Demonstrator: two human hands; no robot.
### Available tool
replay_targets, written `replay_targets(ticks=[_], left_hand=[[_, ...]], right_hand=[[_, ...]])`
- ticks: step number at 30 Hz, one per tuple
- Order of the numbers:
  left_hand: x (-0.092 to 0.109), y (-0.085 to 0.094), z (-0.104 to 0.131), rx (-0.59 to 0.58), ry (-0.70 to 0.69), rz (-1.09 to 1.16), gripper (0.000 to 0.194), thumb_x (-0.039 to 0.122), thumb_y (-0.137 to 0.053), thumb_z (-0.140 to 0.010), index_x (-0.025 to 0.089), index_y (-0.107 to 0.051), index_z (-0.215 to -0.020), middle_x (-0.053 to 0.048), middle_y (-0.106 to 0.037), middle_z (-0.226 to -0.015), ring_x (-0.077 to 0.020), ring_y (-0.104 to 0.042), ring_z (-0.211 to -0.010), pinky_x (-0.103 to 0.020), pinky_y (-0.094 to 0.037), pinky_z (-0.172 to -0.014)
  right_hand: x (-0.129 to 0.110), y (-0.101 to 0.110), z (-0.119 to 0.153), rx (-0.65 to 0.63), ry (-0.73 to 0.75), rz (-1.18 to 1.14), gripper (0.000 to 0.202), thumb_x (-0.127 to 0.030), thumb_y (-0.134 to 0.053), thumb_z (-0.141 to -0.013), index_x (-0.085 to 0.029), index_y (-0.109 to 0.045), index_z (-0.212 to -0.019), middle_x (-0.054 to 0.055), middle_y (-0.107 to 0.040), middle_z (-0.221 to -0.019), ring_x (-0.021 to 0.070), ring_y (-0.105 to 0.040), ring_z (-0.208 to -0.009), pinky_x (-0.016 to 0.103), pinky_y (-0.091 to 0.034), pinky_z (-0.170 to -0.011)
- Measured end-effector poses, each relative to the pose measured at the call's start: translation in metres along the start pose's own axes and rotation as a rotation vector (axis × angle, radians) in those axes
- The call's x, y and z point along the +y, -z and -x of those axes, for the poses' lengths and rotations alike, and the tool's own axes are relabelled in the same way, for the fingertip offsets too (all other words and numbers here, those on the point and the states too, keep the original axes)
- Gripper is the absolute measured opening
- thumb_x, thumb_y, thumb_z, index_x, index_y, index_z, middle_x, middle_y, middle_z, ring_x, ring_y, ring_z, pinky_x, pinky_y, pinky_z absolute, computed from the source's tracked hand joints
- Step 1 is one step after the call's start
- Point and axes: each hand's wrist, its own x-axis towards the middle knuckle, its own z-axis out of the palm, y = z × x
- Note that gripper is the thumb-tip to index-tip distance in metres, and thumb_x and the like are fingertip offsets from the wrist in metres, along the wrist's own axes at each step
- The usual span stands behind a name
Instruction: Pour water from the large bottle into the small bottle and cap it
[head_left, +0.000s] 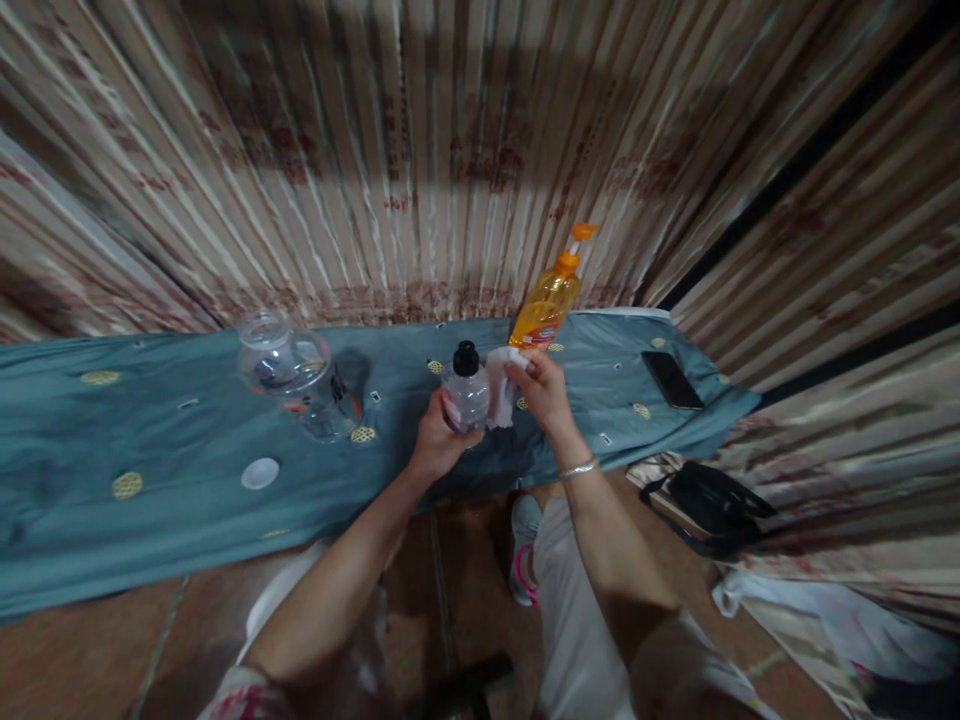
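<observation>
My left hand [441,440] is wrapped round a small clear bottle [469,398] with a black cap, held upright over the near part of the cloth-covered table. Beside it, my right hand [544,390] pinches a white tissue [501,388], which hangs down against or close to the bottle's right side; I cannot tell whether they touch. Just behind my right hand stands a pump bottle [546,308] of orange liquid with an orange pump head. Further left is a large clear plastic jug [300,375] without a lid, and a round white lid [260,473] lies in front of it.
A teal patterned cloth [187,430] covers the long table. A black phone [672,380] lies near its right end. Pleated curtains [450,170] hang behind and to the right. A black bag [712,505] is low at the right, below the table's level.
</observation>
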Motion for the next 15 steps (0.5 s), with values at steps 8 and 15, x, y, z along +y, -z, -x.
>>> replay_targets(ticks=[8,15], left_hand=[[0.004,0.003,0.001,0.002,0.008,0.022,0.080,0.021,-0.091,-0.048,0.022,-0.054,-0.119,-0.003,-0.074,-0.106,-0.0219,-0.071,-0.097,-0.038,-0.055,-0.094],[0.005,0.006,-0.001,-0.024,0.024,0.089,0.082,0.016,-0.090,-0.046,0.020,-0.053,-0.119,-0.003,-0.073,-0.109,-0.0217,-0.070,-0.098,-0.036,-0.055,-0.092]], right_hand=[[-0.051,-0.008,0.027,-0.138,0.112,-0.203,0.043,-0.061,-0.064,-0.084,-0.023,-0.063,-0.104,0.005,-0.074,-0.100,0.0215,-0.069,-0.093,0.033,-0.057,-0.082],[-0.044,-0.015,0.061,-0.016,0.161,-0.029,0.039,-0.036,-0.062,-0.087,-0.021,-0.068,-0.123,0.009,-0.076,-0.121,0.0221,-0.071,-0.101,0.037,-0.056,-0.095]])
